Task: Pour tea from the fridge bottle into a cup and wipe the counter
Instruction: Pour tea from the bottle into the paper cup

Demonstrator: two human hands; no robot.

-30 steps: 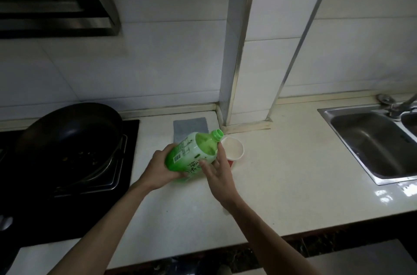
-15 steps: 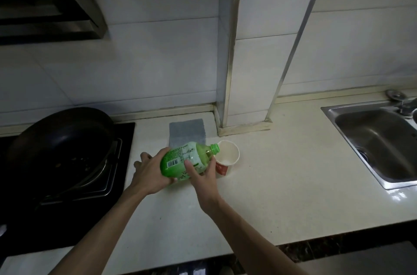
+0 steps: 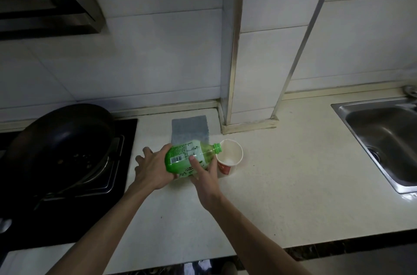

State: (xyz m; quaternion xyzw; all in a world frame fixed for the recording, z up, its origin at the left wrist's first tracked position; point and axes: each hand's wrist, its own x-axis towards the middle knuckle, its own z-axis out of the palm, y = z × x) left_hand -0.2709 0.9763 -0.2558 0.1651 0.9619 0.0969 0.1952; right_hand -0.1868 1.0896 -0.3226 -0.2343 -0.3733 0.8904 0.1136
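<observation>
The green tea bottle [image 3: 180, 157] lies tilted nearly level above the counter [image 3: 282, 184], its green mouth at the left rim of the paper cup [image 3: 232, 153]. The cup is white inside and red outside, and stands upright; I cannot tell whether liquid is in it. My left hand [image 3: 153, 168] holds the bottle's base, with three fingers spread out to the left. My right hand [image 3: 205, 177] grips the bottle's near side, index finger across the label. A grey-blue cloth [image 3: 189, 127] lies flat just behind the bottle.
A black wok [image 3: 61, 139] sits on the dark stove [image 3: 67, 207] at the left. A steel sink [image 3: 383, 139] is set into the counter at the right. A tiled pillar [image 3: 248, 94] juts out behind the cup. The counter's front edge runs below my forearms.
The bottle has tipped lower, toward level, and its mouth has come down to the cup's left rim. My left fingers have spread away from the base. The cup and cloth have stayed put.
</observation>
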